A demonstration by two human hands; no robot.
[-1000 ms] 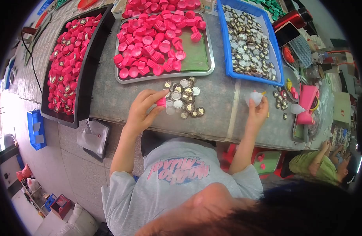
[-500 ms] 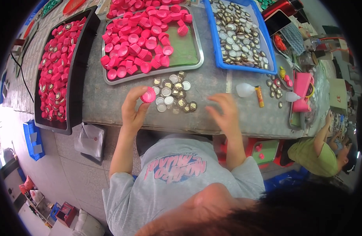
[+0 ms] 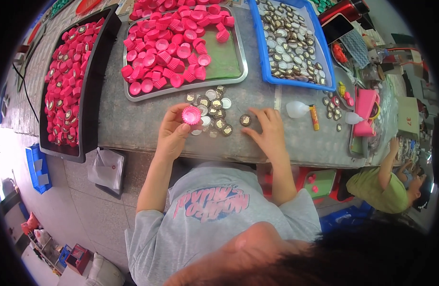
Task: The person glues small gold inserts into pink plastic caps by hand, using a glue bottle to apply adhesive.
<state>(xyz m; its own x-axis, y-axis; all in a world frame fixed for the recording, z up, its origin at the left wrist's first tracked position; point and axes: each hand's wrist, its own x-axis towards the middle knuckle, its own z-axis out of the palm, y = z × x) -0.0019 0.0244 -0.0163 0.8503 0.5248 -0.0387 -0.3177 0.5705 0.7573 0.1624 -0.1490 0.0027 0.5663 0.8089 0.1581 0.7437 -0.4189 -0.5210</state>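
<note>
Hasty closing could flick the ungripped dark cap (image 3: pixel 245 119) beside your parted right fingers (image 3: pixel 262 116); squeezing could dent the pink cup (image 3: pixel 191 115) your left fingers (image 3: pixel 173 113) pinch.

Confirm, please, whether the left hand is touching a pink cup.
Touching: the head view shows the left hand holding a pink cup between thumb and finger.

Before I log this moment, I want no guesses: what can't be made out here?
Head view: outer base of the pink fluted cup in the left hand, hidden behind the cup's rim.
Head view: whether the right hand touches the dark bottle cap; too small to tell.
Head view: far end of the blue tray, cut off by the upper edge.
</note>
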